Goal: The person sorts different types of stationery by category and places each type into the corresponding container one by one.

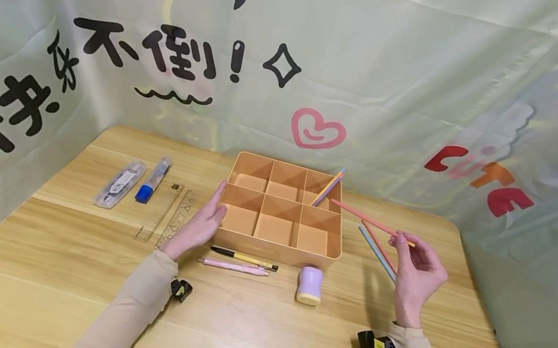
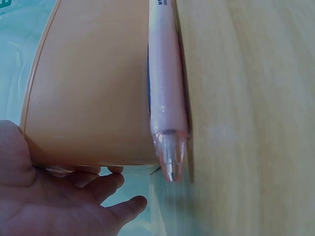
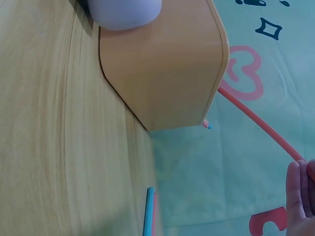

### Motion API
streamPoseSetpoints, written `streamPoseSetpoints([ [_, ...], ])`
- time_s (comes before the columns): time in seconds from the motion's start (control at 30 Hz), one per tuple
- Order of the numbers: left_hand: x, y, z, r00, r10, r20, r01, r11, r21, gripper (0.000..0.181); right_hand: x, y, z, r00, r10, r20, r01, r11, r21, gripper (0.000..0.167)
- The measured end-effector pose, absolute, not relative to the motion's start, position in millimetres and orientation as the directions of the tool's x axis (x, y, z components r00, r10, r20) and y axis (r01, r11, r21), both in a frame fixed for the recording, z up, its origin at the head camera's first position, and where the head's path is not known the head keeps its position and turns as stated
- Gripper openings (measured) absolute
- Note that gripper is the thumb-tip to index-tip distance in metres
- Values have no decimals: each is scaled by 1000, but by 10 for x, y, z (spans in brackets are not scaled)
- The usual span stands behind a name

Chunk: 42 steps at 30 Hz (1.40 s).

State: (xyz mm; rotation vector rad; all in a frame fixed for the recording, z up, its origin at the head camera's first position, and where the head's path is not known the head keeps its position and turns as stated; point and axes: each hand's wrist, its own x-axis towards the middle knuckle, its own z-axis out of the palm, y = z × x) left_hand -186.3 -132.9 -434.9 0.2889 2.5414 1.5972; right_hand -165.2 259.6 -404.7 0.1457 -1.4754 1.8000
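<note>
L hand (image 1: 199, 222), loosely open, touches box (image 1: 268, 248) on its left side. Sticks (image 1: 329, 187) lean in far right slot (image 1: 316, 183). R hand (image 1: 418, 269) pinches red stick (image 1: 365, 217), tip by that slot: prob. put-in step; next move needs tip aimed down.

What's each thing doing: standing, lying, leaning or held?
Box: upright, open
Bunched sticks: leaning in box
Red stick: pinched in right hand
Left hand: touching box
Blue stick, second red stick: lying
Yellow pen, pink pen: lying
Clear ruler: flat
Blue tube: capped, lying
Clear case: flat
Purple thing: can't tell
</note>
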Motion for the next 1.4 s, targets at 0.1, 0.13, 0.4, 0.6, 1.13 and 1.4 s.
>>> streamPoseSetpoints([
  [0.1, -1862, -1329, -4351, -975, 224, -2, 96, 428, 899, 64, -1643, 2576, -4032, -681, 473, 559, -638, -9, -770, 23],
  [0.13, -1864, -1330, -4355, -975, 224, -1, 97, 428, 898, 64, -1640, 2569, -4026, -680, 467, 564, -642, -9, -767, 22],
  [0.4, -1868, -1331, -4353, -975, 223, -1, 98, 431, 897, 65, -1628, 2563, -4030, -680, 404, 612, -666, 9, -746, 19],
  [0.6, -1870, -1330, -4350, -975, 222, 0, 97, 425, 900, 65, -1619, 2555, -4023, -684, 369, 629, -675, 9, -738, 17],
  [1.13, -1867, -1332, -4363, -975, 222, 2, 101, 436, 894, 65, -1563, 2468, -4021, -706, 351, 615, -633, 76, -770, 15],
  [1.4, -1867, -1330, -4358, -974, 226, -5, 96, 433, 896, 65, -1550, 2463, -4022, -708, 329, 626, -644, 63, -762, 15],
])
